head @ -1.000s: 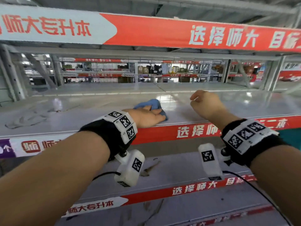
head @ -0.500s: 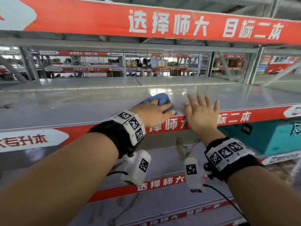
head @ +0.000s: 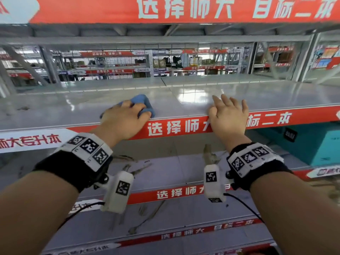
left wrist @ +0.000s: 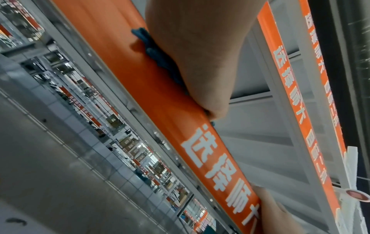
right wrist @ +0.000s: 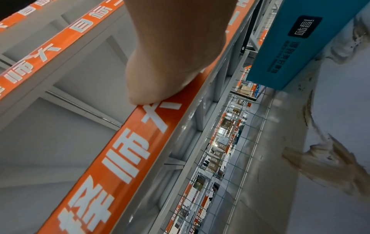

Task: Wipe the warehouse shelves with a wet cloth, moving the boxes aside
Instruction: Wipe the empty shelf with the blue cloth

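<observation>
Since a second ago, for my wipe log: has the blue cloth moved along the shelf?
Yes. The blue cloth under the left hand slid right along the red edge strip, from left of its white lettering to above it.

You have one blue cloth (head: pixel 145 104), one teal box (head: pixel 312 144) at 4 o'clock, two hands.

Both forearms are bare. A black wristband (head: pixel 73 168) carrying a white strip printed with square black-and-white markers is worn on the left wrist, and a matching wristband (head: pixel 257 162) on the right. Beneath each, a white camera housing (head: pixel 117 192) with its own marker is hung, trailed by a thin black cable (head: pixel 244 205).
</observation>
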